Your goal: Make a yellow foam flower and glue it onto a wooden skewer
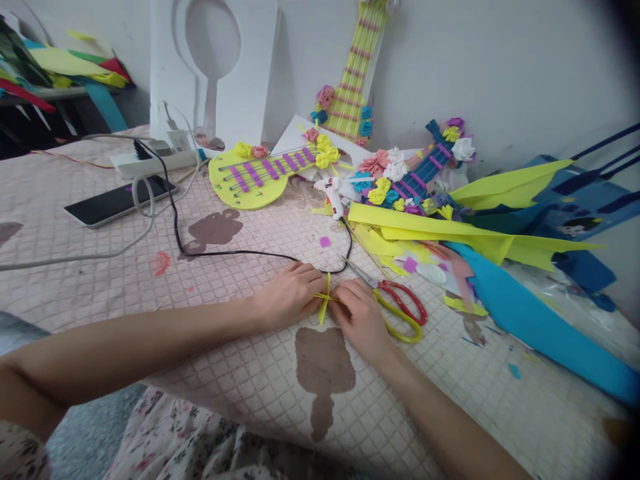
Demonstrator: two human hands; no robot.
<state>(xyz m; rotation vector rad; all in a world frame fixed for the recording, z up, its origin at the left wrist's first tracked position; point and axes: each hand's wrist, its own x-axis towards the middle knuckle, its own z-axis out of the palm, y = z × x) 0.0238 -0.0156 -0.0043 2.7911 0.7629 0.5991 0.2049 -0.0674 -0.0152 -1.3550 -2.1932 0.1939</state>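
Note:
My left hand (289, 293) and my right hand (361, 315) meet over the pink quilted cloth (240, 393), fingers pinched together. Between them sits a small yellow foam strip piece (325, 301), crossed like a bow, and both hands grip it. Scissors with a red and a yellow handle (401, 308) lie just right of my right hand, touching nothing I hold. A white glue gun (334, 197) rests further back, its black cord (235, 253) running past my left hand.
Foam guitars (260, 175) with paper flowers lie and lean at the back by the wall. Yellow and blue foam sheets (500, 240) pile up on the right. A phone (117, 202), a power strip (153, 160) and white cables lie at the back left.

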